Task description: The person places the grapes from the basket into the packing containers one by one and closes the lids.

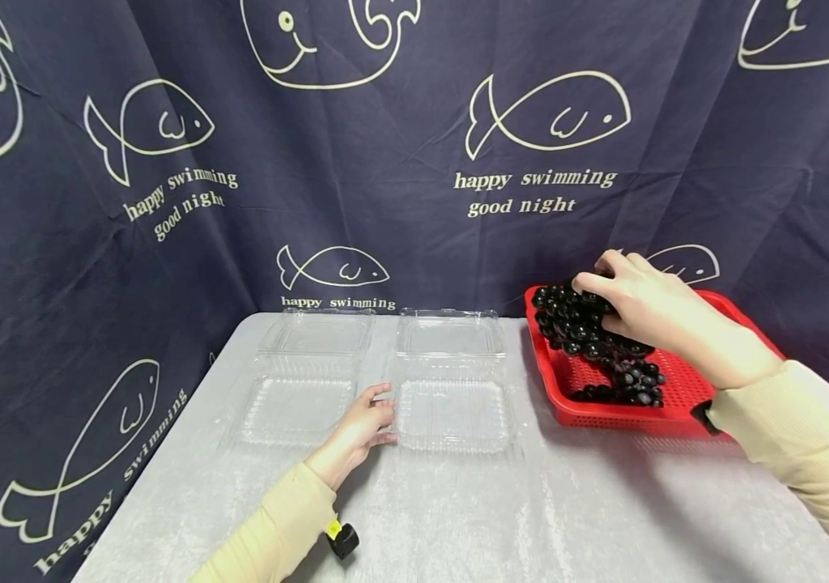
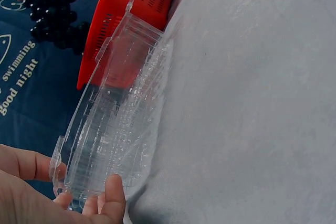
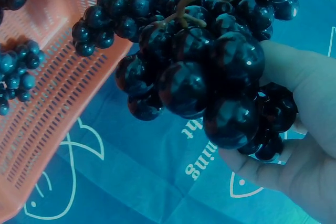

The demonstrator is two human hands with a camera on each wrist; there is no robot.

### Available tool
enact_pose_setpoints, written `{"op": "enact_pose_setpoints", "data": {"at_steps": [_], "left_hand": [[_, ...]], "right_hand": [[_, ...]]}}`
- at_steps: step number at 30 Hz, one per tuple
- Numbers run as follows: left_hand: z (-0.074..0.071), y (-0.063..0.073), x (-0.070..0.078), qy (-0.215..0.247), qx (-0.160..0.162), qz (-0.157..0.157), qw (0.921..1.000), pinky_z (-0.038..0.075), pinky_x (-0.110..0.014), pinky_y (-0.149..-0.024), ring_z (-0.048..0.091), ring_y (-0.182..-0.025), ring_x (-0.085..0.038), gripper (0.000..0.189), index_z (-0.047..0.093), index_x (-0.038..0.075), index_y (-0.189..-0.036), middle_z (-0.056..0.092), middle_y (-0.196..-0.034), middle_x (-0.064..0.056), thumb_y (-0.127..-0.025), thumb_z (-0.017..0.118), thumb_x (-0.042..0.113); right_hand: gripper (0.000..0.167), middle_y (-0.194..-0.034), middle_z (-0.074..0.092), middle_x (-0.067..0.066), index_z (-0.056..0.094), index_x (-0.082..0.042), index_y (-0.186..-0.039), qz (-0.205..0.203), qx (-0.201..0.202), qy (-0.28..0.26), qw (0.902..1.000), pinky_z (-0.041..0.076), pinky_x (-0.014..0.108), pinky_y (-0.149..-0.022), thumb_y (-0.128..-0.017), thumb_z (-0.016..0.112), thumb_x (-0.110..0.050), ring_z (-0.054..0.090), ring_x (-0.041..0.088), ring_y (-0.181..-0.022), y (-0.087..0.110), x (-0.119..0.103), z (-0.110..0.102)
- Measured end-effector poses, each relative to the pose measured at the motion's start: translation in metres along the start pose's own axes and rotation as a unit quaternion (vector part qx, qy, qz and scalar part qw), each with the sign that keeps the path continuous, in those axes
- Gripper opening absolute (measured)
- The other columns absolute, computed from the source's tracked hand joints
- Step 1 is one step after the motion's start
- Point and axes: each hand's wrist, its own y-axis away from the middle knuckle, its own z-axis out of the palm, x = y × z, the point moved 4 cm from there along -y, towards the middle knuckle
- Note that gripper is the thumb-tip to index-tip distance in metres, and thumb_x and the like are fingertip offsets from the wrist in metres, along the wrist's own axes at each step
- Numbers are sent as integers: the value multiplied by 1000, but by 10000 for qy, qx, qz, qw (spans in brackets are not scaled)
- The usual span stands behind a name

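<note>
My right hand (image 1: 651, 304) grips a bunch of dark grapes (image 3: 194, 72) by its side, raised above the back left part of the red basket (image 1: 560, 405). In the right wrist view a brown stem shows on top of this bunch. More dark grapes (image 1: 629, 385) lie in the basket below. My left hand (image 1: 363, 425) is at the left side of a clear plastic clamshell box (image 1: 454, 417), whose lid (image 1: 451, 334) lies opened to the back. Its spread, relaxed fingers (image 2: 113, 195) lie against the end of that box in the left wrist view.
A second clear clamshell box (image 1: 298, 411) stands opened to the left, its lid (image 1: 320, 334) at the back. Both boxes and the basket stand on a pale cloth-covered table (image 1: 451, 518). A dark blue curtain (image 1: 400, 162) with fish drawings hangs close behind.
</note>
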Motion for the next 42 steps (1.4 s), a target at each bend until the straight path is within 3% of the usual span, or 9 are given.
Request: {"op": "enact_pose_setpoints", "data": {"at_steps": [8, 21, 27, 42], "left_hand": [[0, -5, -3, 17, -60, -208, 9998, 53, -47, -85, 42, -109, -34, 68, 30, 2, -143, 35, -134, -25, -78, 46, -6], [0, -3, -3, 12, -38, -196, 9998, 53, -46, -83, 42, -97, -24, 68, 30, 3, -144, 36, -134, -23, -78, 45, -6], [0, -4, -3, 29, -28, -196, 9998, 54, -45, -81, 41, -93, -21, 68, 30, 3, -143, 36, -133, -23, -78, 45, -6], [-1, -6, -3, 113, -27, -209, 9997, 54, -44, -80, 41, -88, -19, 68, 32, 2, -142, 37, -133, -24, -77, 45, -6]], "right_hand": [[59, -96, 50, 11, 55, -20, -103, -98, 98, 31, 9999, 45, 45, -42, -54, 81, 0, 49, 32, -79, -10, -4, -10], [57, -96, 50, 12, 56, -18, -105, -364, 285, -34, 9989, 46, 46, -45, -56, 79, 0, 49, 33, -79, -22, -16, -20], [55, -97, 50, 10, 56, -20, -104, -275, 229, -70, 9993, 45, 44, -42, -58, 78, -1, 49, 31, -81, -27, -20, -21], [52, -98, 50, 9, 57, -20, -106, -336, 373, -294, 9983, 47, 46, -46, -61, 75, -1, 50, 30, -88, -38, -32, -20]]}}
